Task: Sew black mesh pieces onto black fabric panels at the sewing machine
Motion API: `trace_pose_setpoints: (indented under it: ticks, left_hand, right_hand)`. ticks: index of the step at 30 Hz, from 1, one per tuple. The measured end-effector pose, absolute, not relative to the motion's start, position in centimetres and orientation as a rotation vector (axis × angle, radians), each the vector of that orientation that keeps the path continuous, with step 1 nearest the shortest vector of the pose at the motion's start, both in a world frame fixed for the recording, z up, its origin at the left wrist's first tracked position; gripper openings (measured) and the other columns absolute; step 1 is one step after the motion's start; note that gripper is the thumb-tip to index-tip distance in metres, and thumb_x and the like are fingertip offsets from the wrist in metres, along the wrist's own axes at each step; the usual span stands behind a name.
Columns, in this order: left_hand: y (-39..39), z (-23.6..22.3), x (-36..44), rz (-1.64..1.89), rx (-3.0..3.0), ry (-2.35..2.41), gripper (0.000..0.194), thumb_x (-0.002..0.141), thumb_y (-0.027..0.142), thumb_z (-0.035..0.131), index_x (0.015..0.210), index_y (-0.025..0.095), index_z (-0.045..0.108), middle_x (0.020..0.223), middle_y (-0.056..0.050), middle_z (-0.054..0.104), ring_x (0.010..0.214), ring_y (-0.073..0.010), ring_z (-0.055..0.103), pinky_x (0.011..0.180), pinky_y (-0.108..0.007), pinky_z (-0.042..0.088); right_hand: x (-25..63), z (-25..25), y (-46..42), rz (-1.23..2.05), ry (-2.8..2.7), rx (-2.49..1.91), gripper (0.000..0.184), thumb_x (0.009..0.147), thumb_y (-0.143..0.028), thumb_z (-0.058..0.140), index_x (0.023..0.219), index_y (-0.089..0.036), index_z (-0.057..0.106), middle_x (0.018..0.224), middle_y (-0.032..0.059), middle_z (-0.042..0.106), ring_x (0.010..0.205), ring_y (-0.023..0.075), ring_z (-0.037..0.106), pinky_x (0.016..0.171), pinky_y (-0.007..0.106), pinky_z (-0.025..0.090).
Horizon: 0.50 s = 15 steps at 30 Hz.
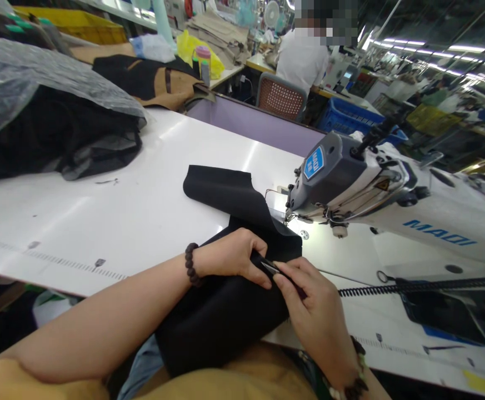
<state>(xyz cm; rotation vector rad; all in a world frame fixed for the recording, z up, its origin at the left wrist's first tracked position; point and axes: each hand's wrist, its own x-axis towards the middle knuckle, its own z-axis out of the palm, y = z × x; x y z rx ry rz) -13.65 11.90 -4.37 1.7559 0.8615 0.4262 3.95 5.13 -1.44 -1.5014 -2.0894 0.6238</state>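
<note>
Black fabric [225, 328] lies over the front edge of the table and down onto my lap, its far part folded on the tabletop beside the sewing machine [329, 183]. My left hand [236, 255] is closed, pinching a fold of this cloth between thumb and fingers. Just to its right, my right hand [315, 305] is closed on thread snips [270, 268], whose pointed metal tip touches the pinched fold. Their handle is mostly hidden inside my fingers. A black coiled cord [371, 290] runs from beside this hand toward the right.
A plastic-covered black bundle [59, 122] rests at the left of the white table [142, 222]. A dark phone-like slab [438, 311] lies at the right. Beyond the table stand a chair [281, 97], a seated person in white [303, 58] and a blue crate [346, 119].
</note>
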Motion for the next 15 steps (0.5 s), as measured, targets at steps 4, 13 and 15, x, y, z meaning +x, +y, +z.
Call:
trace_pose_setpoints:
  ticks: [4,13,15]
  left_hand:
    - [11.86,-4.37,-13.68,0.435,1.757,0.869,0.042,0.055,0.049,0.072,0.058,0.013,0.05,0.052,0.006,0.042,0.051,-0.0067,0.037,0.044,-0.018,0.026]
    - [11.77,-4.4,-13.67,0.446,1.791,0.878,0.043,0.055,0.051,0.072,0.059,0.014,0.051,0.052,0.006,0.043,0.051,-0.0066,0.037,0.044,-0.019,0.025]
    - [11.78,-4.35,-13.7,0.445,1.817,0.879,0.043,0.056,0.051,0.072,0.059,0.014,0.051,0.053,0.006,0.043,0.051,-0.0067,0.037,0.045,-0.019,0.026]
  right_hand:
    - [3.92,-1.5,5.2,0.624,-2.092,-1.503,0.022,0.086,-0.023,0.043,0.095,-0.02,0.063,0.083,0.0042,0.058,0.073,0.0168,0.056,0.065,0.028,0.045]
    - [3.94,-1.95,5.11,0.65,-2.021,-1.482,0.02,0.086,-0.025,0.045,0.091,-0.02,0.064,0.081,0.0036,0.058,0.071,0.0167,0.056,0.062,0.028,0.044]
    - [3.9,-1.98,5.07,0.664,-2.004,-1.486,0.02,0.086,-0.025,0.045,0.09,-0.021,0.064,0.08,0.0032,0.058,0.072,0.0166,0.056,0.062,0.028,0.044]
